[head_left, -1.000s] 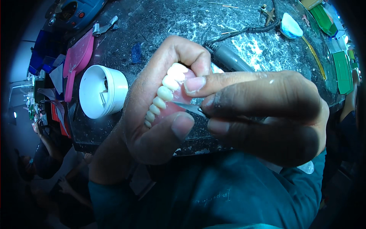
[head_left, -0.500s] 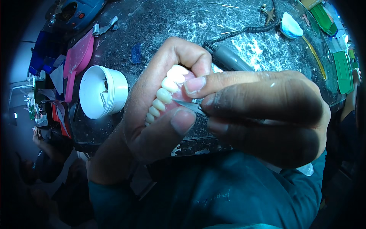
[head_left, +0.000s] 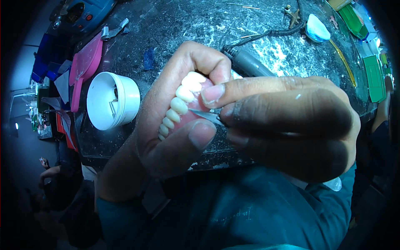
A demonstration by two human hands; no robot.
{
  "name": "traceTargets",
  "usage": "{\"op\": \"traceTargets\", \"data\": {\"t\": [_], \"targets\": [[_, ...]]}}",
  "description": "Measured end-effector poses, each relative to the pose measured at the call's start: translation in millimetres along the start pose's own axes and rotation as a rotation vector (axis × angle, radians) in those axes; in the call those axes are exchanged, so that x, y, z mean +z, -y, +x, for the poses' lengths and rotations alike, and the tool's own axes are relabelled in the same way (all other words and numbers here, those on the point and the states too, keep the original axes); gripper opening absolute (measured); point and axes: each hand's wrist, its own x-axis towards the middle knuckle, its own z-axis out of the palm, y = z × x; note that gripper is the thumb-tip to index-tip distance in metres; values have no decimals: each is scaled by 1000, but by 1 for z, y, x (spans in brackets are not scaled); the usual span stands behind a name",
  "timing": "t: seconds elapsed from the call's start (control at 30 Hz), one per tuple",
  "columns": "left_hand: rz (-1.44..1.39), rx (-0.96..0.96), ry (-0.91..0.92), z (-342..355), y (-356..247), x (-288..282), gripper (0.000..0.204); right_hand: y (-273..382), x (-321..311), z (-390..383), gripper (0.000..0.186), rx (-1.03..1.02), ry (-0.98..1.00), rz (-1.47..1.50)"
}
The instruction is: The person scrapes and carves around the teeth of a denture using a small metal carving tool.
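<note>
A denture (head_left: pixel 179 105) with white teeth and a pink base sits in my left hand (head_left: pixel 160 137). The fingers of that hand curl around its far side, and the thumb presses the near side of the pink base. My right hand (head_left: pixel 291 121) is closed on a small pointed metal blade (head_left: pixel 206 115), whose tip meets the pink base beside one of the teeth. The right fingers cover the rest of this tool. My right index fingertip rests close to the front teeth.
A white tub (head_left: pixel 127 100) holding small metal pieces stands left of my hands, near a pink dustpan (head_left: pixel 85 58). Beyond lie a grey handpiece (head_left: pixel 252 62) with a coiled cord, a blue-white bowl (head_left: pixel 318 28) and green trays (head_left: pixel 375 79). Another person (head_left: pixel 58 179) is at the far left.
My hands, the denture and the blade stay almost in place, with only a slight shift of the left thumb. The person at the far left has moved an arm.
</note>
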Motion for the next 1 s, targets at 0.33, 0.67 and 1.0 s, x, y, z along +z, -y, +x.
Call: {"op": "traceTargets", "data": {"t": [0.33,0.67,1.0], "targets": [[-1,-145,-89,1,-11,9,56,-6,-12,7,15,-219,104,-154],[108,-303,-121,7,-16,7,64,3,-15,3,18,-21,170,-120],[106,-317,-108,2,-12,2,62,16,-11,11,22,115,197,-186]]}}
